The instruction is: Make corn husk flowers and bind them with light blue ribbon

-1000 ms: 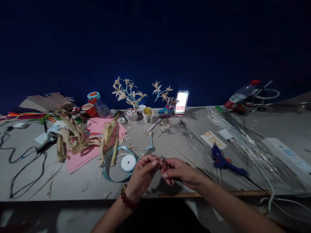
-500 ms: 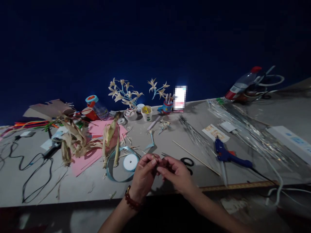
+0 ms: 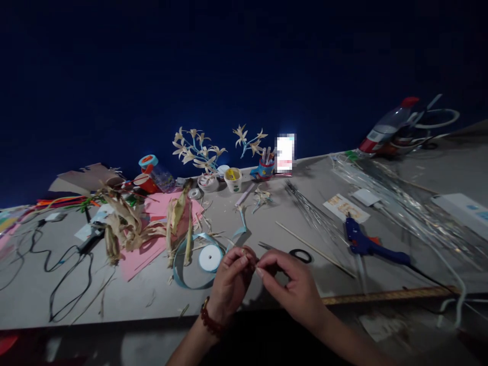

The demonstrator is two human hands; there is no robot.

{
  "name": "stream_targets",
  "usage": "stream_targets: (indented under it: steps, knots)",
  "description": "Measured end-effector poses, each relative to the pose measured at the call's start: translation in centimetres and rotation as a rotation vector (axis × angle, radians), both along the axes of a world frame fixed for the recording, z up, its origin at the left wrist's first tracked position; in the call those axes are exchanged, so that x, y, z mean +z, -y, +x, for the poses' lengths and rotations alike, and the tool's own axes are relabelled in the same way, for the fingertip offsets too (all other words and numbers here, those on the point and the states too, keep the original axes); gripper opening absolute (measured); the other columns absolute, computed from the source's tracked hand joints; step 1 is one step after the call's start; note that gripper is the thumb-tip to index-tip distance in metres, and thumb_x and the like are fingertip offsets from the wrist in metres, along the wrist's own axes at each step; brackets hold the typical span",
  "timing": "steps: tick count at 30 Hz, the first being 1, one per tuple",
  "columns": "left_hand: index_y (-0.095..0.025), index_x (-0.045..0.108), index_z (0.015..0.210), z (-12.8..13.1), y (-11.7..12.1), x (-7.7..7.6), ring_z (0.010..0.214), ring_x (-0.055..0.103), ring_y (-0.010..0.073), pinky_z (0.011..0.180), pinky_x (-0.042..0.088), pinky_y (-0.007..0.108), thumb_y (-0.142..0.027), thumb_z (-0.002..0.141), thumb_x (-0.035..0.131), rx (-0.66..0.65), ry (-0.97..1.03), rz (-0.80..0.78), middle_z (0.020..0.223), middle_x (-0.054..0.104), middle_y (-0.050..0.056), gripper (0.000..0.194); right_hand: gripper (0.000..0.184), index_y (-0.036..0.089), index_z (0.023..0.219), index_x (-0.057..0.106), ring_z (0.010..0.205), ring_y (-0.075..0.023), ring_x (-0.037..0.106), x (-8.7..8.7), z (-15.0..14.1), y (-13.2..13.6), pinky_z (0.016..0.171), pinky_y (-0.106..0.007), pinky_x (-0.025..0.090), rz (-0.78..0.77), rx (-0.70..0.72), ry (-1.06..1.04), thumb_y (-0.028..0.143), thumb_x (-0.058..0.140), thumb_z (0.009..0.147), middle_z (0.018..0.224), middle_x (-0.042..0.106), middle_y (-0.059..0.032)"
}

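Near the table's front edge, my left hand (image 3: 233, 274) is closed, its thumb and fingers pinched on something too small to make out. My right hand (image 3: 293, 282) pinches at the same spot, its fingertips against those of the left. Just left of my hands lies a spool of blue ribbon (image 3: 205, 258) with a loose loop. Scissors (image 3: 301, 255) lie behind my right hand, partly covered by it. Farther back lie a small husk flower (image 3: 262, 195) and a blue-wrapped stem (image 3: 243, 219).
Dried corn husks (image 3: 125, 223) lie partly on pink paper (image 3: 143, 259) at left. Husk flower branches (image 3: 198, 152) stand behind cups. To the right are a thin stick (image 3: 314, 249), wires (image 3: 310, 206), a blue glue gun (image 3: 366, 248) and a tilted bottle (image 3: 389, 127).
My right hand has drawn slightly right, and its thumb and forefinger now form a wider pinch. The whole view has shifted a little, so the table things appear farther right.
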State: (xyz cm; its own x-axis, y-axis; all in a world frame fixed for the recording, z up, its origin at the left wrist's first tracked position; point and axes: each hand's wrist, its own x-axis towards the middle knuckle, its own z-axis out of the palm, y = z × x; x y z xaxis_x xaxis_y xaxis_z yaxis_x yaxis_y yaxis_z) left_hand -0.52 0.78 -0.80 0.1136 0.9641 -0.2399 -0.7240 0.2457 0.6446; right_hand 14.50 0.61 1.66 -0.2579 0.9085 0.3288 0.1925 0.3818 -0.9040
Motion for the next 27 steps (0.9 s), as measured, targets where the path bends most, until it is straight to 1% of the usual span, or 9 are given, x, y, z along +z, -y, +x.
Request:
stream_targets:
  steps: [5, 8, 14, 21, 27]
  knots:
    - [-0.017, 0.066, 0.070, 0.01, 0.03, -0.15, 0.074, 0.057, 0.0130, 0.075, 0.047, 0.027, -0.031, 0.062, 0.091, 0.021, -0.058, 0.020, 0.074, 0.060, -0.001, 0.029, 0.010, 0.022, 0.082, 0.061, 0.063, -0.0152, 0.060, 0.26, -0.32, -0.13, 0.062, -0.026, 0.047, 0.073, -0.031, 0.086, 0.018, 0.056, 0.090, 0.072, 0.065, -0.0005]
    - [-0.018, 0.066, 0.070, 0.06, -0.02, -0.37, 0.072, 0.056, 0.0129, 0.073, 0.046, 0.026, -0.032, 0.061, 0.091, 0.036, -0.068, 0.027, 0.071, 0.058, -0.001, 0.030, 0.008, 0.023, 0.083, 0.061, 0.063, -0.0153, 0.062, 0.35, -0.34, -0.07, 0.062, -0.026, 0.048, 0.085, -0.038, 0.119, 0.019, 0.057, 0.089, 0.071, 0.066, -0.0001]
    - [-0.019, 0.067, 0.070, 0.13, -0.11, -0.39, 0.070, 0.054, 0.0125, 0.069, 0.045, 0.025, -0.030, 0.059, 0.092, 0.046, -0.048, 0.012, 0.071, 0.056, -0.002, 0.029, 0.009, 0.023, 0.082, 0.060, 0.063, -0.0150, 0.063, 0.54, -0.29, -0.08, 0.061, -0.025, 0.047, 0.052, -0.005, 0.111, 0.020, 0.057, 0.090, 0.071, 0.066, 0.0009]
    - [-0.021, 0.071, 0.073, 0.15, -0.06, -0.29, 0.068, 0.052, 0.0125, 0.068, 0.044, 0.025, -0.032, 0.063, 0.090, 0.031, -0.062, 0.077, 0.068, 0.055, -0.002, 0.024, 0.008, 0.023, 0.083, 0.060, 0.063, -0.0147, 0.062, 0.22, -0.31, 0.15, 0.059, -0.024, 0.046, 0.003, 0.011, 0.096, 0.020, 0.056, 0.090, 0.072, 0.065, 0.0010]
    - [-0.022, 0.073, 0.077, -0.02, 0.10, -0.58, 0.071, 0.053, 0.0123, 0.071, 0.045, 0.025, -0.032, 0.067, 0.088, 0.061, -0.097, 0.139, 0.070, 0.057, -0.002, 0.020, 0.010, 0.022, 0.083, 0.060, 0.062, -0.0142, 0.061, 0.10, -0.28, 0.27, 0.058, -0.023, 0.046, -0.016, 0.012, 0.095, 0.019, 0.054, 0.091, 0.072, 0.065, 0.0014]
